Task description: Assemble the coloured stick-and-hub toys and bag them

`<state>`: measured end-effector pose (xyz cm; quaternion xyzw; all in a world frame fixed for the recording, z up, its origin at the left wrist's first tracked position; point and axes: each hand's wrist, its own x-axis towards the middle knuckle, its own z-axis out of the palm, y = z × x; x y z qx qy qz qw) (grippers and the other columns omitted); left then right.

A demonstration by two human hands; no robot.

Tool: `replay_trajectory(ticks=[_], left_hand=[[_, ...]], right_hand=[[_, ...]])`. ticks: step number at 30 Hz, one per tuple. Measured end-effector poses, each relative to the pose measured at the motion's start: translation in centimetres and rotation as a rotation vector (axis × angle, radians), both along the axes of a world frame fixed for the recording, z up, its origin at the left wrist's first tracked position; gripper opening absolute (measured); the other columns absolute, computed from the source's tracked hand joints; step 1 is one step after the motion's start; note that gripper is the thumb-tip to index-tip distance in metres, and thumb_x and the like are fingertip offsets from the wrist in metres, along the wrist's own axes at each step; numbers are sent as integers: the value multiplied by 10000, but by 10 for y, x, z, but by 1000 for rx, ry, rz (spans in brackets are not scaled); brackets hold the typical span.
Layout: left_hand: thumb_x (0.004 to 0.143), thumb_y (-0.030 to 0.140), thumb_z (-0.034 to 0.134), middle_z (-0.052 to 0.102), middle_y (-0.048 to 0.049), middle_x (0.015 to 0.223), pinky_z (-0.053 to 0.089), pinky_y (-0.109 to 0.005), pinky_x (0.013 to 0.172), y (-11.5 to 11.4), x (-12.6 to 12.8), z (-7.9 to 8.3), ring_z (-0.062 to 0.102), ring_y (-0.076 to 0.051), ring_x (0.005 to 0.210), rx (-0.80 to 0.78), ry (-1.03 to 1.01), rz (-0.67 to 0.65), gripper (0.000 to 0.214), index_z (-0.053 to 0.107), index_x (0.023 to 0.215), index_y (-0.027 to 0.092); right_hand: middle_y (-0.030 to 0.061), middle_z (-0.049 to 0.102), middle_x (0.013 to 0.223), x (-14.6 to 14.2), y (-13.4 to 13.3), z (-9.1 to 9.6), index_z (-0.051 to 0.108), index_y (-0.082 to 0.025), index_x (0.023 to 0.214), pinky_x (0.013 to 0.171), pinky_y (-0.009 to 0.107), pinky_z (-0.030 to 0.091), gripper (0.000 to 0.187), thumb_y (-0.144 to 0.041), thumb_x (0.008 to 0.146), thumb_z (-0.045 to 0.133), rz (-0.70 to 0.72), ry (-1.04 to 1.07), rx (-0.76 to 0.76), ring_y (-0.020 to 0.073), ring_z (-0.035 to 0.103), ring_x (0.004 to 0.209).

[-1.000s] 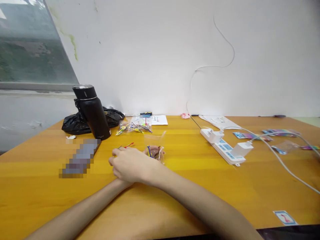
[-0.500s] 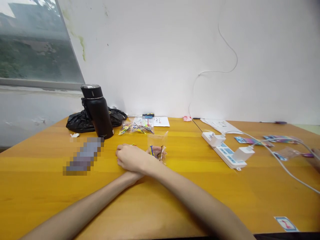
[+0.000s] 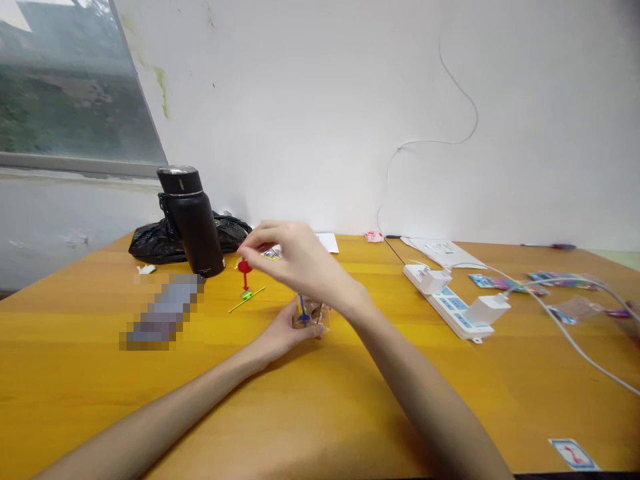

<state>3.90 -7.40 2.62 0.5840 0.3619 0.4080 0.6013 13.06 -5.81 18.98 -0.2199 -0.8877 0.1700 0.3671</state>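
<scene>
My right hand (image 3: 293, 259) is raised above the wooden table (image 3: 320, 393) and pinches a small red plastic pick (image 3: 245, 272) that hangs down from its fingertips. Just under it a thin green pick (image 3: 247, 299) lies flat on the table. My left hand (image 3: 287, 332) rests on the table and holds a small clear plastic bag (image 3: 311, 313) with a blue pick (image 3: 302, 309) standing in it. Behind my right hand, largely hidden, lies another clear bag of coloured picks (image 3: 273, 253).
A black flask (image 3: 191, 221) stands at the back left before a black plastic bag (image 3: 150, 244). A blurred flat object (image 3: 163, 312) lies left of my hands. A white power strip (image 3: 453, 297) with chargers and cables, papers and small packets occupy the right.
My right hand has lifted off the table and risen with the red pick pinched in it. The left hand, covered before, now shows at the small bag. The green pick stayed on the table.
</scene>
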Motion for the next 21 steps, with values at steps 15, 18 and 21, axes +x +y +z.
replay_trajectory(ticks=[15, 18, 21], left_hand=[[702, 345, 889, 657, -136, 1315, 518, -365, 861, -1, 0, 6, 629, -272, 1126, -64, -158, -51, 601, 605, 1212, 203], [699, 337, 890, 661, -142, 1310, 525, -364, 851, -2, 0, 7, 626, -286, 1144, -72, -166, -49, 596, 615, 1208, 197], [697, 329, 891, 658, -141, 1324, 524, -367, 861, -3, 1, 9, 618, -300, 1178, -91, -175, -36, 611, 621, 1230, 201]], right_hand=[[70, 737, 903, 94, -13, 52, 781, -163, 845, 769, 309, 457, 327, -368, 955, 551, -264, -134, -15, 173, 620, 845], [52, 721, 845, 92, -13, 49, 771, -171, 831, 708, 294, 433, 327, -370, 959, 547, -232, -237, -71, 160, 602, 786], [50, 720, 824, 89, -12, 45, 762, -183, 788, 676, 288, 426, 343, -409, 954, 565, -180, -301, -129, 156, 601, 754]])
